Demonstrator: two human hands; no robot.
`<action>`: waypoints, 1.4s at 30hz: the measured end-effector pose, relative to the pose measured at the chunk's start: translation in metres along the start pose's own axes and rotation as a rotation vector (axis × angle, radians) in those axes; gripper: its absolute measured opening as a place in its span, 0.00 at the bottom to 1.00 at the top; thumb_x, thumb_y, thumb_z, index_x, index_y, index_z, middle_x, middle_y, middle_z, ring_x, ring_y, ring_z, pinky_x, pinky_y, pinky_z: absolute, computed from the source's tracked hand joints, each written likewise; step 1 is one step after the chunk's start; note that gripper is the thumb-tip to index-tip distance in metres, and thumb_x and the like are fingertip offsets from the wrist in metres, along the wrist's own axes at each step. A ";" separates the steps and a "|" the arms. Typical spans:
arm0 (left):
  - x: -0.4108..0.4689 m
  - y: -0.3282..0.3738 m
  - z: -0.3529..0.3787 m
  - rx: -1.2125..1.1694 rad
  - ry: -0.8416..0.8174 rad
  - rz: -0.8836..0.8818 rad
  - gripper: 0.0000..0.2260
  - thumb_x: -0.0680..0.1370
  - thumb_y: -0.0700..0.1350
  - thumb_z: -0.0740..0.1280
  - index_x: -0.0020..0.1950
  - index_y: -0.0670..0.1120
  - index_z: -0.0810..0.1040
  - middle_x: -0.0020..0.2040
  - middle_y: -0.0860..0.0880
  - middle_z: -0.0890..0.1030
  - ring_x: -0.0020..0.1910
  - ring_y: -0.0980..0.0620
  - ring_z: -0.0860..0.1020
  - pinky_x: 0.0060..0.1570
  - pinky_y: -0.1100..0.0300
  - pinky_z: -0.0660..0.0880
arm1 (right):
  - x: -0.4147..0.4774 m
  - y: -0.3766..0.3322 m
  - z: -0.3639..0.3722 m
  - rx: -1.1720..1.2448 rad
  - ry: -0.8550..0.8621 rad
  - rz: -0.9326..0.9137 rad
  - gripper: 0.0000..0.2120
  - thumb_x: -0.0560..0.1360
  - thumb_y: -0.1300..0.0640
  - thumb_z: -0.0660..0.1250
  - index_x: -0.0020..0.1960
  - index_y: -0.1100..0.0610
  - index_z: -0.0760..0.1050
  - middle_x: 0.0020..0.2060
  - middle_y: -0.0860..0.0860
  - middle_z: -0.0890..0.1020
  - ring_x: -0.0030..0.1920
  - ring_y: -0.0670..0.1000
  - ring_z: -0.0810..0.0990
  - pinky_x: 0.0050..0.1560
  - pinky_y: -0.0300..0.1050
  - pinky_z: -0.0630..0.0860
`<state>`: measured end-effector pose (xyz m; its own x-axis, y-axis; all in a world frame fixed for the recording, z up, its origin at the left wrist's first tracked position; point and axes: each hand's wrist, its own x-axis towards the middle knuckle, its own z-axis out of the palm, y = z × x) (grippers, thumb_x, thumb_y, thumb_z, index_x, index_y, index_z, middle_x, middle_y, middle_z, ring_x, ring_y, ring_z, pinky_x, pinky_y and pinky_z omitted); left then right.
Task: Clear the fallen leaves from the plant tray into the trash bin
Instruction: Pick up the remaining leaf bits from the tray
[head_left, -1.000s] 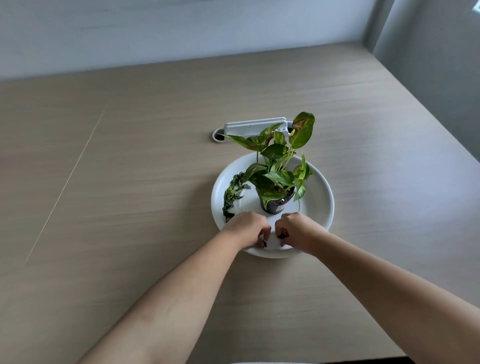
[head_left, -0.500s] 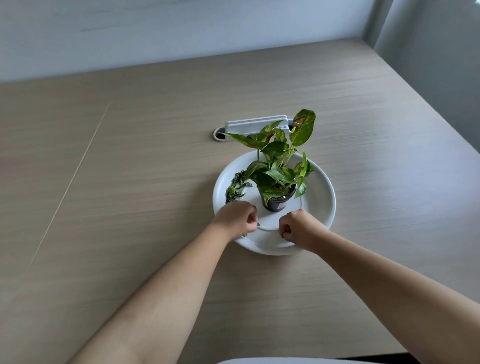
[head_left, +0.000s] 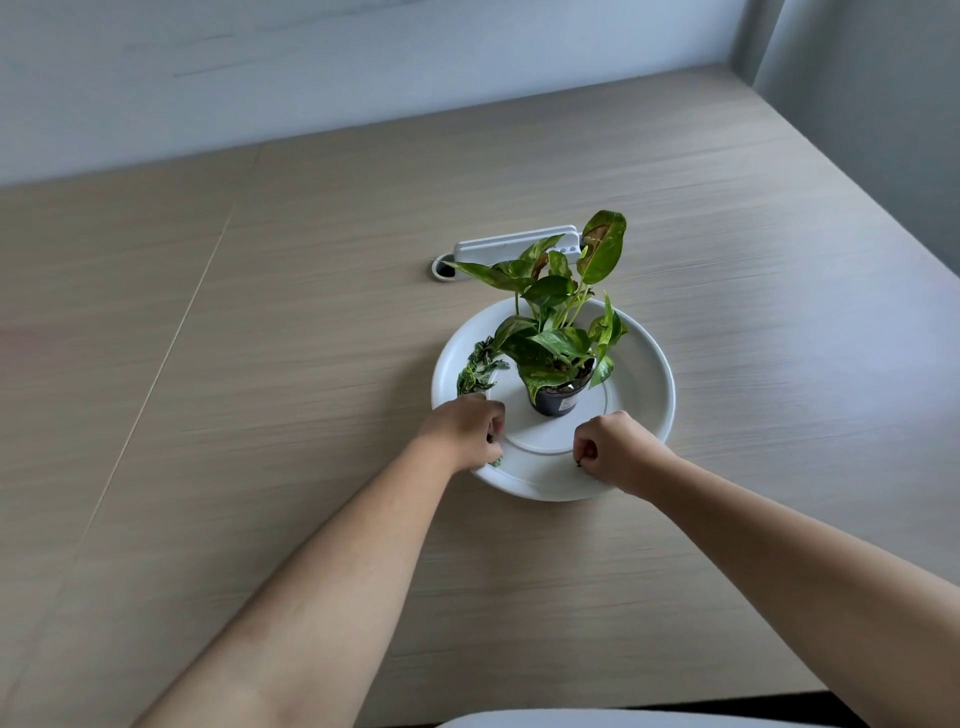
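A round white plant tray (head_left: 644, 364) sits on the wooden table with a small potted plant (head_left: 558, 353) in a black pot at its middle. A strip of fallen green leaves (head_left: 475, 371) lies along the tray's left rim. My left hand (head_left: 465, 431) rests at the front left of the tray, fingers closed on some of those leaves, with green bits showing under it. My right hand (head_left: 610, 449) is a closed fist over the tray's front edge, pinching a small dark scrap. No trash bin can be identified for certain.
A white power strip (head_left: 511, 244) lies behind the tray beside a round cable hole (head_left: 442, 268) in the wooden table (head_left: 260, 415). A pale curved rim (head_left: 597, 719) shows at the bottom edge. A grey wall stands at the right.
Both hands have drawn apart along the tray's front rim, the left one sliding left toward the leaf strip, the right one shifting right. The view has tilted slightly.
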<state>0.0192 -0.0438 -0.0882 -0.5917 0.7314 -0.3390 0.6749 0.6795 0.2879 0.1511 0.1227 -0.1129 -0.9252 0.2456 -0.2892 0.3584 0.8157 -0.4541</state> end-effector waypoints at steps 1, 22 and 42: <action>0.001 0.003 0.000 0.030 -0.023 0.005 0.10 0.69 0.42 0.66 0.50 0.47 0.76 0.51 0.48 0.76 0.44 0.47 0.75 0.41 0.57 0.72 | 0.000 0.000 0.000 0.003 -0.004 0.004 0.08 0.68 0.65 0.63 0.40 0.58 0.81 0.39 0.54 0.84 0.38 0.53 0.78 0.38 0.41 0.74; -0.009 -0.015 0.004 -1.002 0.263 -0.322 0.10 0.67 0.33 0.75 0.32 0.47 0.81 0.28 0.53 0.82 0.28 0.58 0.80 0.29 0.70 0.75 | 0.003 0.001 -0.017 0.462 0.108 0.202 0.03 0.68 0.64 0.71 0.38 0.59 0.83 0.28 0.45 0.81 0.27 0.40 0.79 0.27 0.26 0.73; -0.025 0.159 0.034 -1.544 0.051 -0.229 0.08 0.72 0.29 0.68 0.37 0.41 0.79 0.26 0.51 0.83 0.27 0.59 0.81 0.33 0.71 0.79 | -0.121 0.097 -0.072 1.107 0.257 0.285 0.08 0.68 0.69 0.72 0.33 0.59 0.81 0.33 0.53 0.82 0.31 0.45 0.80 0.36 0.33 0.81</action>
<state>0.1557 0.0439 -0.0645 -0.6503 0.5869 -0.4823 -0.4993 0.1483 0.8537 0.2893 0.2095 -0.0614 -0.7468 0.5475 -0.3776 0.3524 -0.1558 -0.9228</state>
